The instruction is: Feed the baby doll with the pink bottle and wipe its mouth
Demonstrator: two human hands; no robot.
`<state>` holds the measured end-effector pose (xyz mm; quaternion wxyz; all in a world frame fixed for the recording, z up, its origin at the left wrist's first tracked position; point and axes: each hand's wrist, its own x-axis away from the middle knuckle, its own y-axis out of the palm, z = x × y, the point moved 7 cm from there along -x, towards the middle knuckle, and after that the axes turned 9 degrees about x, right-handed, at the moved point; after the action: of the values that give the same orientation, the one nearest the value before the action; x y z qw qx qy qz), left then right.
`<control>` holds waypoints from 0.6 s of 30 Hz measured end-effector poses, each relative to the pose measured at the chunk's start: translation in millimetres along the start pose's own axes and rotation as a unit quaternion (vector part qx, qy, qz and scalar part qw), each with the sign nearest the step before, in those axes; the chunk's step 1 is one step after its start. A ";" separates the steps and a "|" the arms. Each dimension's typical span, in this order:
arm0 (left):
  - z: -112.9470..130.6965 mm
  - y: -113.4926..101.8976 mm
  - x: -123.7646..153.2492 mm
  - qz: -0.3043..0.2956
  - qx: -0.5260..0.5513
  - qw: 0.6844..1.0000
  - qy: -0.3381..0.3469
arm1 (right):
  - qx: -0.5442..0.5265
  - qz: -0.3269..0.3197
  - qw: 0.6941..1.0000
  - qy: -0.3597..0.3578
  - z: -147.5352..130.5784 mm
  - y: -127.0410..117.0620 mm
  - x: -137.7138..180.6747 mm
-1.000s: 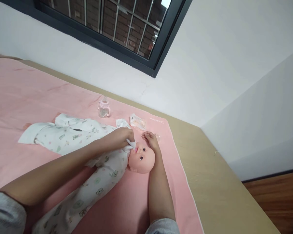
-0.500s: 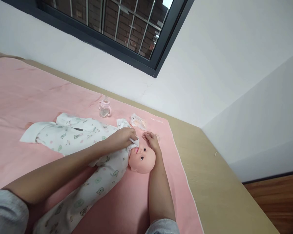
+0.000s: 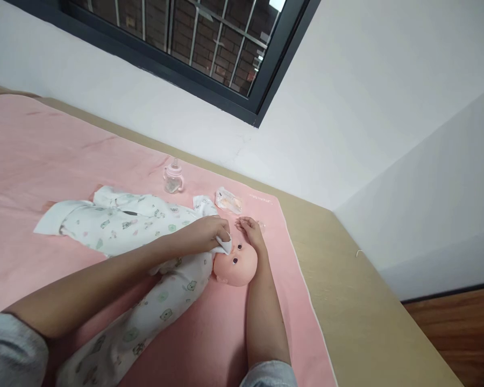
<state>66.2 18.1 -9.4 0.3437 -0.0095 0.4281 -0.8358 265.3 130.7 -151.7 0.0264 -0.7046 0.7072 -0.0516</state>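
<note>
A baby doll (image 3: 241, 270) lies on its back on a pink mat (image 3: 210, 338), dressed in a white outfit (image 3: 121, 226) with small animal prints. My left hand (image 3: 210, 232) is closed on a thin white wipe (image 3: 225, 246) and presses it to the doll's mouth, which is covered. Around the top of the doll's head curves my right forearm. My right hand (image 3: 250, 232) rests beside the head, fingers stretched out and holding nothing. Part of a small clear object (image 3: 262, 226) shows behind that hand.
A baby bottle (image 3: 173, 180) with pink handles stands on the mat near the wall. To its right lies a white and orange packet (image 3: 228, 200). The mat covers part of a wooden surface (image 3: 331, 274). A dark-framed window (image 3: 254, 110) is above.
My left hand has moved slightly right with the wipe, from beside the doll's lips to over its mouth. My right hand and the doll have hardly moved.
</note>
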 end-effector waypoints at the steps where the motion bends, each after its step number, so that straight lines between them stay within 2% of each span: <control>1: -0.1 0.4 -0.1 0.001 -0.001 1.000 -0.003 | -0.002 -0.001 1.000 0.000 0.1 0.0 -0.5; 9: -5.5 -0.6 -4.0 0.037 0.003 0.999 -0.025 | 0.002 0.000 1.000 0.006 -0.9 2.2 2.6; 12: -5.6 -10.7 -1.8 0.077 0.019 0.996 -0.029 | -0.012 -0.004 1.000 0.012 -6.4 3.0 6.2; 15: 1.4 -31.5 6.1 0.132 0.055 0.990 -0.009 | -0.036 0.000 0.999 -0.013 -33.5 -0.5 11.9; 18: 10.2 -53.7 16.3 0.165 0.045 0.985 0.009 | -0.019 -0.011 0.995 -0.094 -88.8 1.4 26.4</control>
<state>26.5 22.7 31.3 0.4733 0.0843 0.3884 -0.7861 254.0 107.5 -62.7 0.0790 -0.7148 0.6943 0.0281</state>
